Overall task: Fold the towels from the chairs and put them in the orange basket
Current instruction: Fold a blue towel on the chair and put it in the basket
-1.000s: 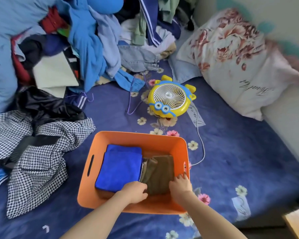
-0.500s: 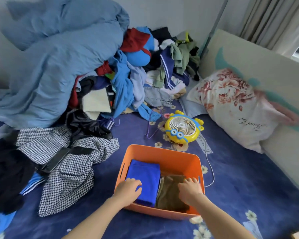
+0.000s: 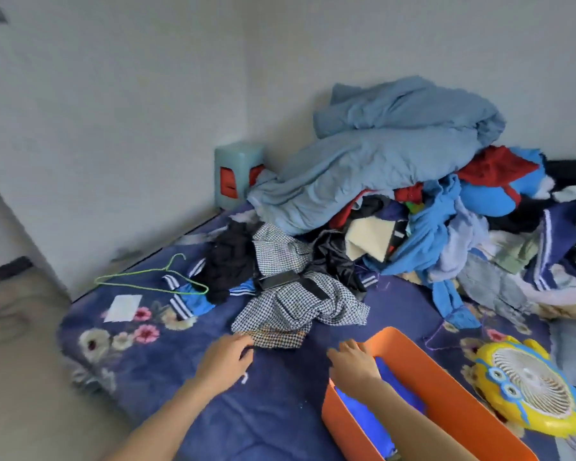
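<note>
On the bed (image 3: 280, 410), a green hanger (image 3: 150, 277) and a white paper (image 3: 123, 308) lie at the far left. The left hand (image 3: 225, 357) hovers over the cover just short of a houndstooth garment (image 3: 296, 301), fingers loosely curled and grasping nothing. The right hand (image 3: 354, 361) is released, fingers spread over the left corner of the orange basket (image 3: 446, 387), where a folded blue towel (image 3: 363, 420) lies inside under the forearm. A yellow fan (image 3: 529, 394) sits just right of the basket, and a clothes heap (image 3: 413, 201) rises behind
</note>
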A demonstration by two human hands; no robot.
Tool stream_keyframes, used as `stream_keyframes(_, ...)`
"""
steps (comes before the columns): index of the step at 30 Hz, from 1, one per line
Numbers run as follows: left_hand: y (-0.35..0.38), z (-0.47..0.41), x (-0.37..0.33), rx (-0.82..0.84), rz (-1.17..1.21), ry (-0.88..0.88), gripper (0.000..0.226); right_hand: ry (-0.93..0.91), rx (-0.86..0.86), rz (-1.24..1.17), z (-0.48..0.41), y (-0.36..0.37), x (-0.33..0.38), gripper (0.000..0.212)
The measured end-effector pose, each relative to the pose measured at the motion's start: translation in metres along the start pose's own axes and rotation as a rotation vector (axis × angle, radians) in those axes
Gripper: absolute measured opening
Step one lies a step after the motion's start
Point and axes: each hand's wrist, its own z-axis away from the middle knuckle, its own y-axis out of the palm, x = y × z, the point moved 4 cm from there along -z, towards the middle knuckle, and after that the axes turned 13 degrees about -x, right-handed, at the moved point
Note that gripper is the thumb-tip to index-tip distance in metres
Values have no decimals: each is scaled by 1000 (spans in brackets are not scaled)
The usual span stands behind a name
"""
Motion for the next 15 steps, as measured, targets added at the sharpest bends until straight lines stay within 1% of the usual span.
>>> stream_keyframes(1, -14, 13, 17, -32, 4, -66, 39, -61, -12, -10, -7, -2, 17, 42)
stream_keyframes(3, -47, 46, 57, -72, -20, -201, 44, -191, 8, -13, -16, -8, 65, 37)
stream_keyframes(6, -97, 95, 107, -141, -45, -357, 29, -381, 2, -6, -25, -11, 134, 35)
stream_keyframes(9, -147, 155, 149, -259, -64, -528, 34, -563, -8, -8, -28, -25, 216, 37)
stream_keyframes(11, -173, 191, 174, -308, -130, -638, 52, -651, -31, 0, -24, -32, 263, 37)
stream_keyframes(13, -194, 226, 192, -298, -142, -711, 77, -715, -36, -46, -16, -39, 307, 41)
stream_keyframes(14, -204, 247, 205, -307, -146, -754, 82, -772, -41, -51, -9, -43, 333, 44)
stream_keyframes(15, -214, 267, 216, -357, -142, -792, 82, -840, -89, -30, -4, -43, 358, 45)
